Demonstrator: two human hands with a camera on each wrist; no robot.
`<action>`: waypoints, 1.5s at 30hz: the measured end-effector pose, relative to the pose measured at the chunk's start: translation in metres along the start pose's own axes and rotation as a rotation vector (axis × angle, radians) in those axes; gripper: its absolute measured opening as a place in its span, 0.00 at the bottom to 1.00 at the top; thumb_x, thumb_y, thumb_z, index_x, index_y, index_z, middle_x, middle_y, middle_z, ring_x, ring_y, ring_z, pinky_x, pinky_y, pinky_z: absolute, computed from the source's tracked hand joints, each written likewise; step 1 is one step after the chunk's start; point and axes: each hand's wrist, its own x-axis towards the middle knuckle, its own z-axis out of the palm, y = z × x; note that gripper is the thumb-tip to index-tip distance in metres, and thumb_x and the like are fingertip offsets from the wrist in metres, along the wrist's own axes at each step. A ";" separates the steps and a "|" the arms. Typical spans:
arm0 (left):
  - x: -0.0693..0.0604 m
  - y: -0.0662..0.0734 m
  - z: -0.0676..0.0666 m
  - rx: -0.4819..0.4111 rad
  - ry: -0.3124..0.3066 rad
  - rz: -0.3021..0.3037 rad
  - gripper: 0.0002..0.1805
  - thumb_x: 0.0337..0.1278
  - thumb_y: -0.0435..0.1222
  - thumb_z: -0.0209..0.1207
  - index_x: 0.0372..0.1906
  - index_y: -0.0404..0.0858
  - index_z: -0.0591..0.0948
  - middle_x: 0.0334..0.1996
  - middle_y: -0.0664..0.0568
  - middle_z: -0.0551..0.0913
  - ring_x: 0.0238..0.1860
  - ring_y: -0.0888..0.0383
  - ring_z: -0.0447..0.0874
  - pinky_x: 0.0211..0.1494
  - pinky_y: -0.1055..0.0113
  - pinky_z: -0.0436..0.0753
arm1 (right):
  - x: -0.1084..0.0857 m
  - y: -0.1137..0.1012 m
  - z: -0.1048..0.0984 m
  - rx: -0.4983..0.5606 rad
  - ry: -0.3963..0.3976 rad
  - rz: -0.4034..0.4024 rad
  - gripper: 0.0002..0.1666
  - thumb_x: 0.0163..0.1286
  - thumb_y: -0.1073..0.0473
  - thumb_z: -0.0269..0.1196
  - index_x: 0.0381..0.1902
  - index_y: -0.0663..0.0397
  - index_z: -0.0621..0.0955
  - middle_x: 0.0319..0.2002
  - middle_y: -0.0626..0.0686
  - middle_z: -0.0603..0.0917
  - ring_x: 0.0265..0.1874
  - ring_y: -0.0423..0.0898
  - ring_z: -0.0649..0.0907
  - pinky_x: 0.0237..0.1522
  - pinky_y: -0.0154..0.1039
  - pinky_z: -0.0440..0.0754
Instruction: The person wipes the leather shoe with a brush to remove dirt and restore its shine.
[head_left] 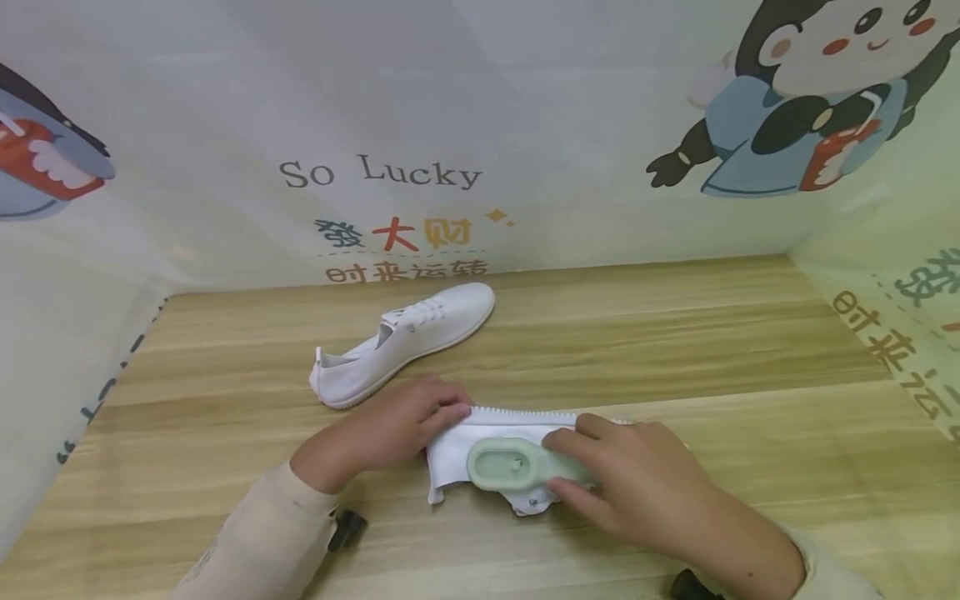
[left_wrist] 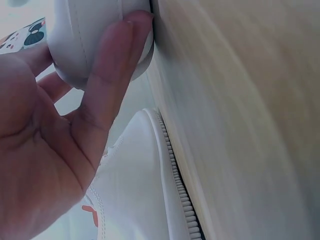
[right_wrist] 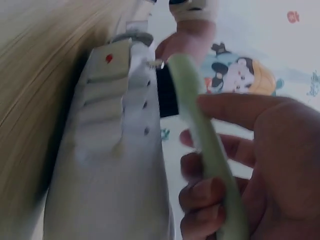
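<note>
A white shoe (head_left: 455, 454) lies on its side on the wooden table, ridged sole edge facing away. My left hand (head_left: 390, 425) grips one end of it; the left wrist view shows the thumb along the held shoe (left_wrist: 75, 40). My right hand (head_left: 645, 479) holds a pale green brush-like tool (head_left: 502, 464) by its handle, the oval head over the shoe's upper. In the right wrist view the fingers curl round the green handle (right_wrist: 225, 175), beside the shoe's laces and eyelets (right_wrist: 105, 105). The tool's underside is mostly hidden.
A second white shoe (head_left: 420, 333) stands upright behind my left hand, toe pointing back and right. Printed cloth walls (head_left: 525, 108) enclose the back and sides of the wooden table (head_left: 675, 333). Small black items (head_left: 347, 530) sit at both wrists.
</note>
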 end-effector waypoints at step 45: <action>0.005 -0.001 0.005 -0.420 0.111 -0.227 0.10 0.68 0.35 0.51 0.50 0.42 0.78 0.40 0.45 0.81 0.13 0.56 0.78 0.18 0.60 0.79 | -0.024 0.075 -0.038 0.154 0.358 0.421 0.19 0.62 0.54 0.66 0.50 0.54 0.80 0.37 0.56 0.85 0.30 0.50 0.81 0.31 0.50 0.78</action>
